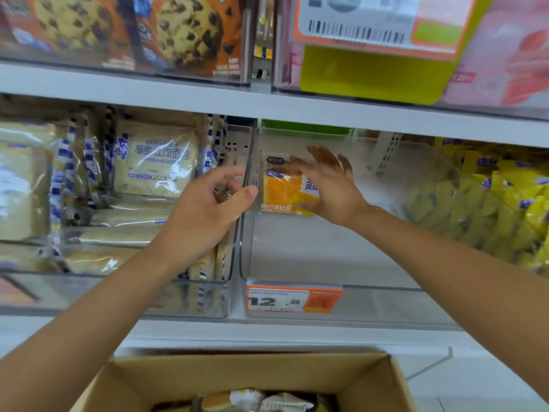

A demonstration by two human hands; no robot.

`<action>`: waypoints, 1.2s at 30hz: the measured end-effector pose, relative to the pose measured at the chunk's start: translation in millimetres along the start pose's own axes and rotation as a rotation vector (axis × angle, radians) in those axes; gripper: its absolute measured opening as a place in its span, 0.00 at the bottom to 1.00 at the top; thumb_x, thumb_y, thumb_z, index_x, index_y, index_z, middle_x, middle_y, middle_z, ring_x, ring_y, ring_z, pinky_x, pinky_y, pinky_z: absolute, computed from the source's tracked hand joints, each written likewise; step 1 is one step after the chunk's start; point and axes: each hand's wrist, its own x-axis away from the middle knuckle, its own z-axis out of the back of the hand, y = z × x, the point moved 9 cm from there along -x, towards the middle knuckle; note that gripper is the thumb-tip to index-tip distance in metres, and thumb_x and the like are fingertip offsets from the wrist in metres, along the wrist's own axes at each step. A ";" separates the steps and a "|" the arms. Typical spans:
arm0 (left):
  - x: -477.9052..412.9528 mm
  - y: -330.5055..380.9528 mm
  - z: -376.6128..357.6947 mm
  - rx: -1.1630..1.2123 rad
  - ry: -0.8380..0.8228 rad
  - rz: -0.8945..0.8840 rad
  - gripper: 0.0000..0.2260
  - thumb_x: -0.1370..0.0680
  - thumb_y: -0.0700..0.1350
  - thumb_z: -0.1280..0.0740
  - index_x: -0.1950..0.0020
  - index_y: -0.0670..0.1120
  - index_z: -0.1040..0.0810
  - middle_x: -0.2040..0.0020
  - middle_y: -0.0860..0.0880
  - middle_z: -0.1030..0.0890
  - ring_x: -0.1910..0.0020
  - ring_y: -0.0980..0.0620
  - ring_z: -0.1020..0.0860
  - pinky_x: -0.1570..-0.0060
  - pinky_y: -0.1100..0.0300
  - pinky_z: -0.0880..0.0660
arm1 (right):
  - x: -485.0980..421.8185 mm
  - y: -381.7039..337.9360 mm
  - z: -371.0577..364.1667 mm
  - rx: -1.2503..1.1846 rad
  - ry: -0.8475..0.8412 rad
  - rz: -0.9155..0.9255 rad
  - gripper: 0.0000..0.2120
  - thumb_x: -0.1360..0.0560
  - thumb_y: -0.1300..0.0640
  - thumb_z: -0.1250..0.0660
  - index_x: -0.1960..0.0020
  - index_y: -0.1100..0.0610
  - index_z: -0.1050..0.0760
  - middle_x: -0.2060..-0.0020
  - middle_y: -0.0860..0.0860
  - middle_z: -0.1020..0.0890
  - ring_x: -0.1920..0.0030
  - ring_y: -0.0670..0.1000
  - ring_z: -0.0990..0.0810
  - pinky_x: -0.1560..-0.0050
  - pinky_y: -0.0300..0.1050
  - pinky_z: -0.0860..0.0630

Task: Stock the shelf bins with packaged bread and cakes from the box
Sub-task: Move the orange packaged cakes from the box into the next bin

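Between the left hand and right hand, the pack is orange and yellow with a white patch and blue labels. Left of the left hand, the loaves are pale beige, their wrappers edged in blue-and-white checks with blue lettering. Right of the right hand, the bags are yellow with blue labels. Below the hands, the tag is orange-rimmed white with black digits, and the box is brown.

Bright, even light; top shelf blurred (wide-angle bend at edges).
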 end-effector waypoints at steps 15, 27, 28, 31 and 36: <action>79.6 43.3 16.1 -0.277 0.069 0.109 0.11 0.23 0.48 0.30 0.63 0.48 0.25 0.67 0.55 0.25 0.67 0.58 0.27 0.66 0.67 0.33 | 160.0 -89.9 94.9 -0.513 0.192 -0.173 0.08 0.29 0.59 0.30 0.50 0.54 0.23 0.67 0.45 0.27 0.67 0.42 0.29 0.61 0.44 0.29; 292.8 -137.1 -28.6 -0.252 -0.383 0.666 0.09 0.21 0.51 0.32 0.52 0.46 0.18 0.56 0.50 0.18 0.58 0.54 0.21 0.63 0.62 0.27 | 396.4 -133.3 -161.1 -0.588 -0.795 -0.537 0.13 0.22 0.59 0.34 0.38 0.57 0.24 0.42 0.50 0.21 0.45 0.50 0.22 0.52 0.36 0.25; 305.9 -151.6 -28.5 -0.236 -0.385 0.717 0.09 0.21 0.50 0.32 0.52 0.45 0.18 0.56 0.49 0.18 0.59 0.53 0.20 0.62 0.61 0.26 | 409.3 -139.8 -179.1 -0.601 -0.849 -0.527 0.17 0.23 0.59 0.33 0.34 0.56 0.26 0.37 0.51 0.23 0.40 0.51 0.24 0.46 0.39 0.25; 339.8 -181.5 -27.1 -0.198 -0.403 0.839 0.10 0.20 0.47 0.33 0.49 0.40 0.19 0.54 0.46 0.18 0.60 0.53 0.21 0.60 0.61 0.26 | 443.2 -172.3 -224.5 -0.416 -1.094 -0.197 0.33 0.23 0.58 0.33 0.22 0.53 0.42 0.23 0.54 0.43 0.23 0.56 0.44 0.24 0.47 0.44; 366.1 -201.8 -27.8 -0.155 -0.455 0.945 0.08 0.21 0.43 0.32 0.46 0.39 0.21 0.54 0.45 0.20 0.62 0.53 0.23 0.67 0.67 0.28 | 438.8 -176.9 -227.6 -0.090 -1.030 0.157 0.31 0.22 0.56 0.36 0.22 0.47 0.43 0.21 0.54 0.48 0.23 0.58 0.49 0.25 0.55 0.52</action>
